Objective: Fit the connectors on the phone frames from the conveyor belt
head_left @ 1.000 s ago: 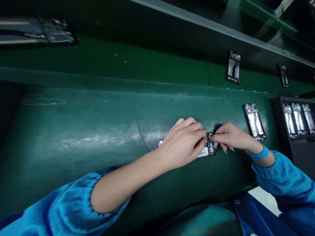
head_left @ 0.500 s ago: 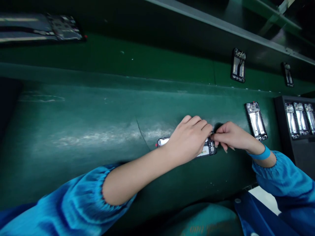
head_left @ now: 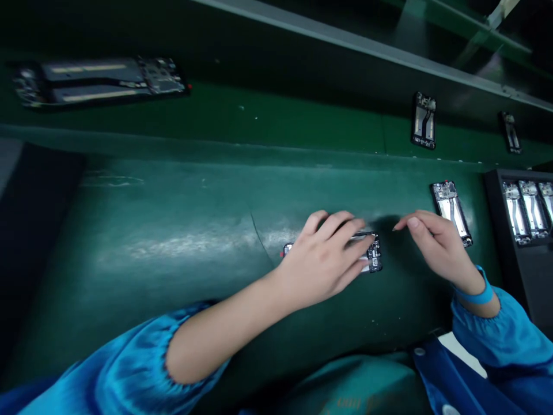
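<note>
Green work surface (head_left: pixel 194 219), opened black-framed phone (head_left: pixel 375 259) beneath a bare left hand (head_left: pixel 322 259)

The opened phone lies lengthwise on the green work surface, in front of the person. Its middle is covered by the left hand, palm down, arm reaching in from a bright blue sleeve (head_left: pixel 125 363) gathered with elastic. The left hand's digits are parted, with a gap between forefinger and thumb near the phone's right end, where small dark and silvery parts show. How firmly they press, I can't tell. At the other end, a little red spot peeks out.

The bare right hand (head_left: pixel 443 245) hangs just beyond the phone's right end, clear of it, forefinger pointing left and thumb tucked close beneath. Whether those tips meet, or pinch something tiny, I can't make out. A light blue band (head_left: pixel 480 295) circles that wrist.

Behind the right hand, partly hidden by it, sits a second opened phone with silvery insides (head_left: pixel 453 213). Farther right, a dark grey box-like tray (head_left: pixel 533 265) holds a row of similar silvery phones (head_left: pixel 533 207). Along the raised green ledge (head_left: pixel 302 127) at the back rest three more black-framed opened phones (head_left: pixel 424 121): one large at left, two smaller toward the right.
</note>
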Demonstrator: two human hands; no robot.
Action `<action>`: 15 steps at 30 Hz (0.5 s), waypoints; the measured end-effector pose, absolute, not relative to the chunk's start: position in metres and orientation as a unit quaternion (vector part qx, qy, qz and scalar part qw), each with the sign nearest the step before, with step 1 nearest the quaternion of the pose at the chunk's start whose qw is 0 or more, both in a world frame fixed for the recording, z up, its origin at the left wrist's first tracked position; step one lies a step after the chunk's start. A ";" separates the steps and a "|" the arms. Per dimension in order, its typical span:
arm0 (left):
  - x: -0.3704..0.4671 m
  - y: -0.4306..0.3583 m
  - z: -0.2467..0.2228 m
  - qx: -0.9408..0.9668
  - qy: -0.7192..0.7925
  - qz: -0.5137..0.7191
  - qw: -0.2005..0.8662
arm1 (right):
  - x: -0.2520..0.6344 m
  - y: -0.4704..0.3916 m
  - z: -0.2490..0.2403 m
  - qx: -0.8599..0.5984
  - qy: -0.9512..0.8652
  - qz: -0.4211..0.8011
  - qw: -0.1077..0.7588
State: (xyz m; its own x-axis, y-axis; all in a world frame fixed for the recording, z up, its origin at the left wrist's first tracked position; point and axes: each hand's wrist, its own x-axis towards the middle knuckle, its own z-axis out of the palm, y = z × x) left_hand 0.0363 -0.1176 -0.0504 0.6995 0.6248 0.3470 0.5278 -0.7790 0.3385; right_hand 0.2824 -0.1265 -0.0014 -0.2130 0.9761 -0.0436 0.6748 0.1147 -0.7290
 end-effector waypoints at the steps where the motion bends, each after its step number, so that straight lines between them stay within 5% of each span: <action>1: 0.032 -0.121 -0.051 0.922 0.303 0.217 0.109 | 0.281 -0.131 -0.003 -0.575 -0.720 0.309 0.235; 6: 0.025 -0.127 -0.057 0.926 0.299 0.194 0.121 | 0.271 -0.145 -0.015 -0.493 -0.777 0.311 0.239; 11: 0.026 -0.125 -0.058 0.925 0.304 0.188 0.129 | 0.280 -0.138 -0.019 -0.484 -0.838 0.190 0.166; 15: 0.026 -0.125 -0.057 0.922 0.310 0.187 0.138 | 0.278 -0.129 -0.028 -0.499 -0.796 0.239 0.245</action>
State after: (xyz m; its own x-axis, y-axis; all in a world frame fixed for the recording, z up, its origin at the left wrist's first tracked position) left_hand 0.0265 -0.1253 -0.0570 0.7384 0.6229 0.2586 0.5199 -0.7699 0.3700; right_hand 0.2776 -0.1294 -0.0280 -0.3819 0.9115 0.1524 0.6775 0.3883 -0.6246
